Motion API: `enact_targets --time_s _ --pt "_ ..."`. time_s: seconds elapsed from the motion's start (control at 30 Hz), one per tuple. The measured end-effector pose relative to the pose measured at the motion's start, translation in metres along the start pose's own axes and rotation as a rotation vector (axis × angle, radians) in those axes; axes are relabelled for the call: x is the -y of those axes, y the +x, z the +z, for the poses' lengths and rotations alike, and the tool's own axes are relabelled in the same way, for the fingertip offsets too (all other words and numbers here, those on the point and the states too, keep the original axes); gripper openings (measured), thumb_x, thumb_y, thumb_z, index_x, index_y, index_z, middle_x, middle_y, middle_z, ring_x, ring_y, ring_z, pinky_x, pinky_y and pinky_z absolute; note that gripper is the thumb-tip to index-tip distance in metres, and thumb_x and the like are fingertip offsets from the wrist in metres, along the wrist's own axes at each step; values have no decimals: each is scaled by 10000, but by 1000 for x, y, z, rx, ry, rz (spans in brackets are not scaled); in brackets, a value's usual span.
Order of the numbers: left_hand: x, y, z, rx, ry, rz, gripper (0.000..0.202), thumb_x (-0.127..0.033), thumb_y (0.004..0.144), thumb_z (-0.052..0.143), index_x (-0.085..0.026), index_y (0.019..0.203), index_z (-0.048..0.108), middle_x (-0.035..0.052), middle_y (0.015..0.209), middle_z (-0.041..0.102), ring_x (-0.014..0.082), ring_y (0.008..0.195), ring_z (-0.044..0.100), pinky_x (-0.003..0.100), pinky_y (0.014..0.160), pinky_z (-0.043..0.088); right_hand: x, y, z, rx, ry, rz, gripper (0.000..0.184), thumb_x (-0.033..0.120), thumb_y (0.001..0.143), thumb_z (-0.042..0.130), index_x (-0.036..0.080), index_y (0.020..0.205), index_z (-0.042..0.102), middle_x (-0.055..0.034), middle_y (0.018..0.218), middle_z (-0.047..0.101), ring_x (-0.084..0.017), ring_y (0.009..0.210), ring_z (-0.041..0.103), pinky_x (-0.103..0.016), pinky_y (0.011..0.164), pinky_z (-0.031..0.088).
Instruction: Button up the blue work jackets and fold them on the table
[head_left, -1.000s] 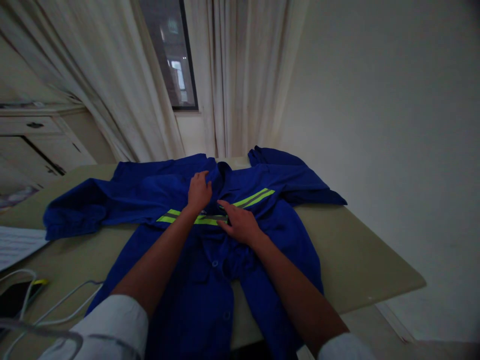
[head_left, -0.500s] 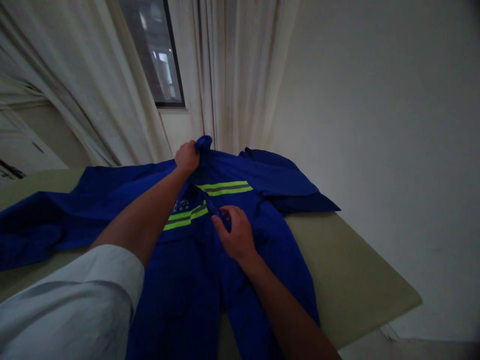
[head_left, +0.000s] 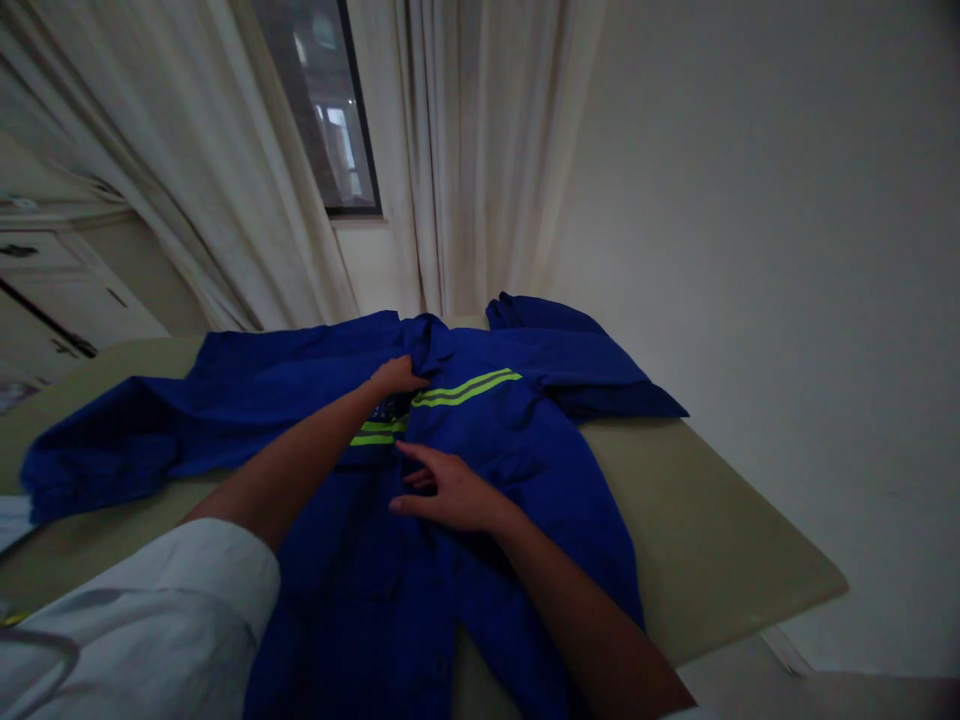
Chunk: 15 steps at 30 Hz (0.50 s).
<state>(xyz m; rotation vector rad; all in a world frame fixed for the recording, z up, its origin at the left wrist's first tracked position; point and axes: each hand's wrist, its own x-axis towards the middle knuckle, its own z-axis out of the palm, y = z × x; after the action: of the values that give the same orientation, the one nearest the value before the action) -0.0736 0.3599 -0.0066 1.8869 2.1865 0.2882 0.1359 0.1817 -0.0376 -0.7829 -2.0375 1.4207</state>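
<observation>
Blue jacket (head_left: 525, 460) lies front-up on the bench (head_left: 712, 540). Its long axis runs from the collar (head_left: 431, 335), beyond the yellow stripe (head_left: 465, 387), back toward the person, w/ the hem over the near edge. Sleeves are spread to either side of the stripe.

Left hand (head_left: 396, 377) is nearer, right at the stripe's left end by the front opening. Arm is stretched fwd, fingers curled down into the cloth; can't tell if it's pinched.

Right hand (head_left: 450, 492) is just below the stripe, palm down, fingers spread flat on the front, holding nothing.

left sleeve (head_left: 172, 620) — pale, smooth cloth, pushed above elbow | right sleeve (head_left: 679, 714) — edge only, seemingly same
</observation>
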Motion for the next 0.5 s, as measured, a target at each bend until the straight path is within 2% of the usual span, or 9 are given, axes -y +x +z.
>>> enact_targets --time_s 0.07,0.13,0.2,0.27,0.33,0.37,0.43,0.5 --pt "-3 12 -9 -63 -13 20 496 -439 807 732 -187 1231 678 215 1286 701 409 1240 650 482 1019 499 5 -2 -4 -14 66 -29 836 497 807 845 288 1541 501 -112 1440 626 -269 1196 688 -417 972 584" --pt "-10 22 -19 -215 -69 -35 473 -384 911 602 -187 1341 613 210 1354 669 392 1298 614 505 1051 478 8 -3 -13 -155 63 -62 697 514 866 787 281 1482 559 -100 1419 644 -265 1248 658 -428 1030 549" --pt "-22 25 -21 -310 -168 -106 572 -364 953 558 -147 1477 487 232 1410 628 380 1333 592 506 1082 462 8 -1 -25 -344 -21 -75 533 503 939 705 257 1403 615 -98 1359 670 -242 1211 660 -413 1040 529" --pt "-36 18 -14 -257 -256 -102 767 -347 921 639 -69 1571 340 285 1469 567 380 1376 562 483 1117 449 1 3 -34 -468 -163 -25 449 489 967 665 219 1326 651 -105 1260 696 -224 1109 673 -395 1004 527" --pt "-50 0 -2 -163 -285 18 914 -293 874 703 -8 1606 236 330 1555 460 385 1468 467 477 1177 401 -9 8 -40 -490 -244 61 394 455 976 645 188 1265 665 -102 1171 713 -211 1026 676 -377 968 526" --pt "-56 -13 4 -155 -291 100 921 -271 868 702 0 1609 228 333 1592 411 382 1509 410 483 1208 366 -14 12 -41 -496 -237 98 353 425 986 620 179 1235 670 -99 1142 719 -208 1011 678 -371 958 525" --pt "-64 -46 9 -194 -310 266 837 -254 896 648 -12 1601 267 310 1630 369 366 1548 346 495 1242 321 -18 18 -44 -554 -169 129 277 355 1006 539 175 1167 676 -91 1105 731 -209 1009 684 -368 957 523" --pt "-62 -88 8 -187 -334 417 757 -273 935 582 -39 1596 297 282 1627 392 338 1524 394 485 1225 359 -10 19 -50 -670 -103 75 263 333 1002 495 183 1119 676 -87 1089 736 -220 1026 687 -378 975 520"
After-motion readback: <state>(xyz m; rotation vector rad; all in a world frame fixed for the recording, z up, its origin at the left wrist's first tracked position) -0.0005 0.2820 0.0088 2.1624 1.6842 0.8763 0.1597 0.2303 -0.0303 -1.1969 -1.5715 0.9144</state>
